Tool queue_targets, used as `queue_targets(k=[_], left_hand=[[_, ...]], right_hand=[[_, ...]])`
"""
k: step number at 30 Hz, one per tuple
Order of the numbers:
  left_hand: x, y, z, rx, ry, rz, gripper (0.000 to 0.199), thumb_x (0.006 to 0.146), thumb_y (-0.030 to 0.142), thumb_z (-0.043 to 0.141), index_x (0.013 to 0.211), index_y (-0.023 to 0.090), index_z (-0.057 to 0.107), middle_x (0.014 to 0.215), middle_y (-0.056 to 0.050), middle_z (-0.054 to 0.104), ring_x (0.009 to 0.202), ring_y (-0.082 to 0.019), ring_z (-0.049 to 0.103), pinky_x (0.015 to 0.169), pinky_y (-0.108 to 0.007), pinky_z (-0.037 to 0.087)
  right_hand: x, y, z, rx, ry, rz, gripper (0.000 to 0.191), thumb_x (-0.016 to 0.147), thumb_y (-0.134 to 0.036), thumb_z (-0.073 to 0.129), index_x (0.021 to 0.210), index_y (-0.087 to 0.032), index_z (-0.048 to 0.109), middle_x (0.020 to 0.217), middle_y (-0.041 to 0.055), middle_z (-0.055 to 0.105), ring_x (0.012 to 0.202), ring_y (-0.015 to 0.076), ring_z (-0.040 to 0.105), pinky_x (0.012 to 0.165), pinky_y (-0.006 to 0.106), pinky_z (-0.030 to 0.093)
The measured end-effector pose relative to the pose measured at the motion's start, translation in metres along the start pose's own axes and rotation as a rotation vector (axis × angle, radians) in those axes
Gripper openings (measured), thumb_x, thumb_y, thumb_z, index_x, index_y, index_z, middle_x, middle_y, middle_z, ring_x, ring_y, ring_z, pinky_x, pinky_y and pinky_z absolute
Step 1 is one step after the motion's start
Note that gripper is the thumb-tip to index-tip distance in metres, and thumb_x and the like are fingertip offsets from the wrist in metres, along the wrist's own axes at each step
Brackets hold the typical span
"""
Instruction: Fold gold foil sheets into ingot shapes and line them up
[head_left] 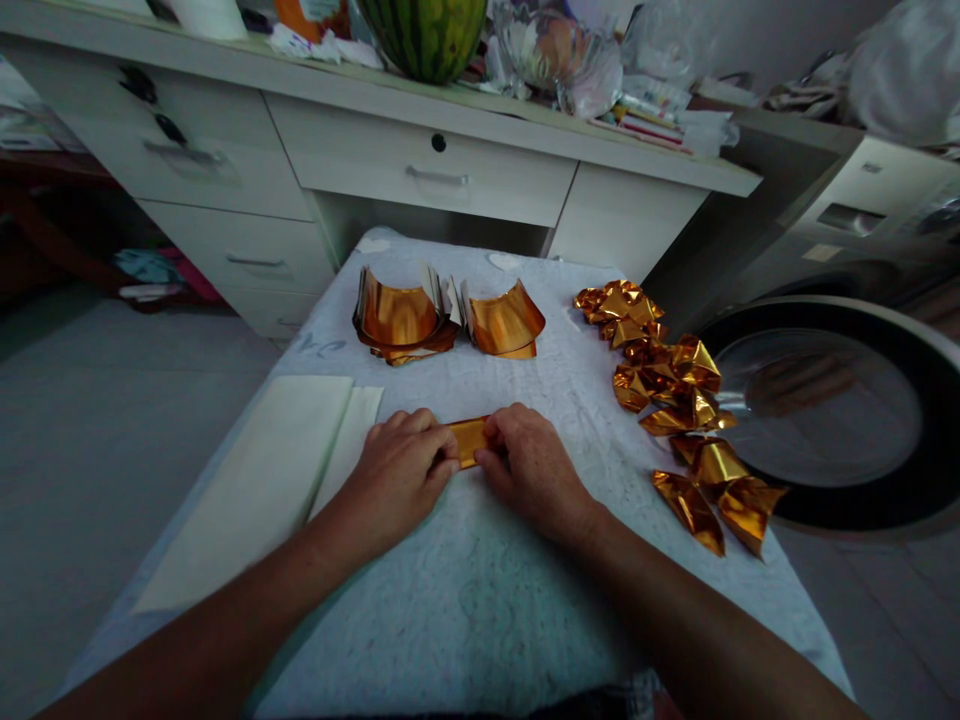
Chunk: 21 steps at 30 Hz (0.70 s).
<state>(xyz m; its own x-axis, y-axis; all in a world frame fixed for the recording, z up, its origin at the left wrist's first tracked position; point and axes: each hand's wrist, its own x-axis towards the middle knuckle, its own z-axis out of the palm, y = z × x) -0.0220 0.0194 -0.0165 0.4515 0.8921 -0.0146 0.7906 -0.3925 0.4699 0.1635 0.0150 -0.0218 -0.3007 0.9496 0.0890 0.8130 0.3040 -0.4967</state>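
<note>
A narrow strip of gold foil paper [469, 441] is stretched flat between my two hands, low over the cloth. My left hand [405, 462] pinches its left end, and my right hand [531, 468] has its fingers closed on the right end. Beyond them stand two stacks of curved gold foil sheets, a left stack [397, 315] and a right stack [506, 318], with pale backs showing. Along the right side lie several folded gold foil pieces [675, 375], shiny and boat-like. The strip's ends are hidden under my fingers.
A pale cloth [480, 600] covers the table. Folded white sheets [247, 480] lie at the left. Behind is a white desk [427, 175] bearing a watermelon [427, 35] and a glass bowl [540, 50]. A washing machine's open round door [832, 400] borders the right edge.
</note>
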Motion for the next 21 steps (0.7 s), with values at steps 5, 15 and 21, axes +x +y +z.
queue_targets(k=[5,15,21], left_hand=[[-0.003,0.000,-0.002,0.048,-0.004,-0.080,0.007,0.085,0.018,0.053,0.085,0.021,0.059,0.092,-0.004,0.057,0.092,-0.026,0.049,0.077,-0.040,0.036],[-0.003,0.001,0.000,0.048,-0.012,-0.068,0.013,0.086,0.016,0.049,0.088,0.023,0.060,0.095,-0.003,0.057,0.094,-0.025,0.047,0.074,-0.037,0.034],[-0.004,-0.002,0.000,0.058,-0.021,-0.053,0.015,0.086,0.017,0.048,0.089,0.023,0.061,0.097,-0.004,0.056,0.092,-0.025,0.046,0.074,-0.038,0.031]], right_hand=[[0.000,-0.005,0.004,-0.083,0.013,0.030,0.019,0.086,-0.033,0.063,0.091,-0.018,0.054,0.091,0.0072,0.058,0.083,0.0214,0.051,0.077,0.036,0.040],[0.000,-0.008,0.007,-0.102,0.003,0.054,0.032,0.082,-0.040,0.067,0.099,-0.019,0.051,0.098,0.0086,0.059,0.089,0.0240,0.052,0.080,0.038,0.039],[0.001,-0.004,-0.003,0.042,-0.032,0.054,0.027,0.080,-0.019,0.065,0.102,-0.022,0.048,0.098,0.0053,0.058,0.089,0.0213,0.052,0.081,0.036,0.040]])
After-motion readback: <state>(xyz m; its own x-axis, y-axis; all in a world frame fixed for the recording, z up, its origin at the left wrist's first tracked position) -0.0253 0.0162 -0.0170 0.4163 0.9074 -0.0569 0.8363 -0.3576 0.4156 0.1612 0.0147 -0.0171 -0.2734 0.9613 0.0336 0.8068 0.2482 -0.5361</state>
